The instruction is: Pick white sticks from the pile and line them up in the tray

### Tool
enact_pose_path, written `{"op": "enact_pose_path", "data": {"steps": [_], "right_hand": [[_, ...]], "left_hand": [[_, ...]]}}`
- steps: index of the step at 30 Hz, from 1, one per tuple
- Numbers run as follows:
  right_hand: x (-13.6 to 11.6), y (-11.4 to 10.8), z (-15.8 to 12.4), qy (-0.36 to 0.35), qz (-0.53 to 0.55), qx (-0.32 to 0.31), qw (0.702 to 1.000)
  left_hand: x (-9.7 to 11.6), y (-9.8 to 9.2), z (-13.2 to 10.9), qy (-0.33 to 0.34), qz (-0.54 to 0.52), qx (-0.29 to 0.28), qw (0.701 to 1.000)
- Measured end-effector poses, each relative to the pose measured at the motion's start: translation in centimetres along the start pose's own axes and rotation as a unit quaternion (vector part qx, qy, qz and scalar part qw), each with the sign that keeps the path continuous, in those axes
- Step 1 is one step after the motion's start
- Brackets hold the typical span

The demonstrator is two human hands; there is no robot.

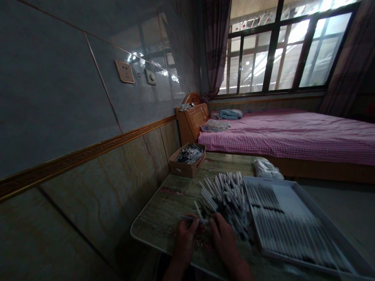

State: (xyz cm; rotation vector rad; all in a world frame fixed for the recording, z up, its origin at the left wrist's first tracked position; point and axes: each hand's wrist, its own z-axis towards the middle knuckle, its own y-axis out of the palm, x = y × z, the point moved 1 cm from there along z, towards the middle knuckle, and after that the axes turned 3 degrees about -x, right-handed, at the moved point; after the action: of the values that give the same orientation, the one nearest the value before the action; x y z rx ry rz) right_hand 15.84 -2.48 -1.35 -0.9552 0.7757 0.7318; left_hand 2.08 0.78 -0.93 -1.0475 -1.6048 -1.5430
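My left hand is closed on a slim pen near the front edge of the table. At the pen's other end, the fingers of my right hand are pinched together on it. Blur hides the fine detail at the fingertips. Just beyond my hands lies a loose pile of white and dark pens. To the right of the pile, a shallow white tray holds rows of similar pens laid side by side.
A cardboard box full of small dark and pale pieces stands at the table's back left corner, near the tiled wall. A white plastic bag lies behind the tray. Past the table is a bed with a pink checked cover.
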Motion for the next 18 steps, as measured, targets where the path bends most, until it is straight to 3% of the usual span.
{"op": "enact_pose_path", "data": {"steps": [5, 11, 18], "right_hand": [[0.93, 0.14, -0.22, -0.051, -0.062, -0.009, 0.997], [-0.02, -0.13, -0.05, -0.004, -0.029, -0.018, 0.999], [0.15, 0.00, 0.00, 0.004, -0.034, -0.030, 0.999]], "left_hand": [[0.40, 0.43, -0.13, -0.021, 0.011, -0.010, 1.000], [0.59, 0.45, -0.16, -0.015, 0.009, 0.015, 1.000], [0.41, 0.32, -0.15, -0.016, 0.030, 0.001, 0.999]]}}
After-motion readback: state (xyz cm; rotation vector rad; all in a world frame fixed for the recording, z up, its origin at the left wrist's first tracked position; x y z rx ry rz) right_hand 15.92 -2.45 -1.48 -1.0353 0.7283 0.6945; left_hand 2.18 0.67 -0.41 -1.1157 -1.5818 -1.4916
